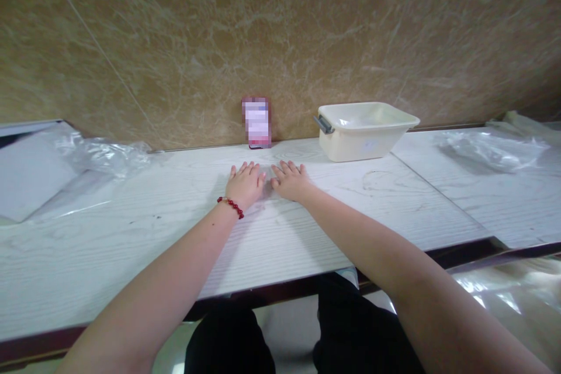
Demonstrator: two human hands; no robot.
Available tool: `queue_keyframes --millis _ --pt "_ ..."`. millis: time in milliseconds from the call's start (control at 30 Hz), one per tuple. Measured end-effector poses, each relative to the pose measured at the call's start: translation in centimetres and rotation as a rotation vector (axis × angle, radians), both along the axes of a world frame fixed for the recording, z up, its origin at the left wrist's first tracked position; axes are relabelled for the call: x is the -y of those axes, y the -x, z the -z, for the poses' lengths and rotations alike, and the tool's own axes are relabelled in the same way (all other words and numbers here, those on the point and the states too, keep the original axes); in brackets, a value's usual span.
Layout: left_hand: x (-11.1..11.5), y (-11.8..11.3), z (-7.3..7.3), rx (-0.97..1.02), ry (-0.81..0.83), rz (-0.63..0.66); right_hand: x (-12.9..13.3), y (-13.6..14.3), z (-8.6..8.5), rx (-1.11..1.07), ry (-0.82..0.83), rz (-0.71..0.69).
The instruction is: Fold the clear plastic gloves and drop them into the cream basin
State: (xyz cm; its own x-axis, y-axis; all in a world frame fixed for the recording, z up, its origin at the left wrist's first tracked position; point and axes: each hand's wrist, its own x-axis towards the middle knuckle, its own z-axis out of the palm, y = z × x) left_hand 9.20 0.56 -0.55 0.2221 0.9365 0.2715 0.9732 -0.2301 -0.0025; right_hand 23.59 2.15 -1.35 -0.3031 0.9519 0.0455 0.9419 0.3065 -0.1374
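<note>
My left hand (245,184) lies palm down on the white wood-grain table (175,245), fingers spread and pointing at the wall. A bracelet of dark red beads (231,205) circles that wrist. Beside it, a small gap away, my right hand (289,180) rests flat in the same way, holding nothing. Just beyond both hands a phone (258,123) leans upright against the wall, its screen blurred out. To the right of my right hand stands a cream plastic bin (359,140) without a lid, a grey clip handle (323,124) on its left end.
A marbled brown wall (280,41) rises along the table's back edge. At the left lie a white sheet or board (35,175) and crumpled clear plastic (114,158). More clear plastic (499,149) lies at the right. A seam (438,193) crosses the tabletop right of the bin.
</note>
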Motion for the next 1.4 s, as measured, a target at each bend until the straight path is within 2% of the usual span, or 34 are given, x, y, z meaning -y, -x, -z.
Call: queue_keyframes --millis 100,233,533,733,967,1133,1200,1233,1400 --pt "-0.5 0.0 0.3 -0.013 0.017 0.095 0.0 0.0 0.1 0.003 -0.001 -0.004" --pt "-0.9 0.1 0.8 -0.050 0.158 0.164 -0.1 -0.1 0.3 0.007 -0.018 -0.008" --pt "-1.2 1.1 0.7 -0.052 0.252 0.000 0.0 -0.2 0.2 0.003 0.002 0.004" --pt "-1.3 1.8 0.4 -0.079 0.275 -0.036 -0.5 -1.0 0.2 0.017 0.028 0.052" --pt "-1.6 2.8 0.6 -0.041 0.288 -0.091 -1.0 -2.1 -0.1 0.068 0.099 0.201" --pt "-2.2 4.7 0.5 0.042 0.253 -0.111 -1.0 -3.4 -0.7 0.027 0.021 0.224" --pt "-2.3 5.3 0.2 0.070 0.181 -0.135 -0.8 -4.6 -1.7 0.002 -0.067 0.175" --pt "-2.2 5.5 0.0 0.077 0.137 -0.148 -0.7 -5.3 -2.4 -0.001 -0.084 0.107" --pt "-1.3 5.5 -1.3 0.077 -0.013 -0.149 -0.2 -8.0 -5.3 0.011 -0.113 -0.382"
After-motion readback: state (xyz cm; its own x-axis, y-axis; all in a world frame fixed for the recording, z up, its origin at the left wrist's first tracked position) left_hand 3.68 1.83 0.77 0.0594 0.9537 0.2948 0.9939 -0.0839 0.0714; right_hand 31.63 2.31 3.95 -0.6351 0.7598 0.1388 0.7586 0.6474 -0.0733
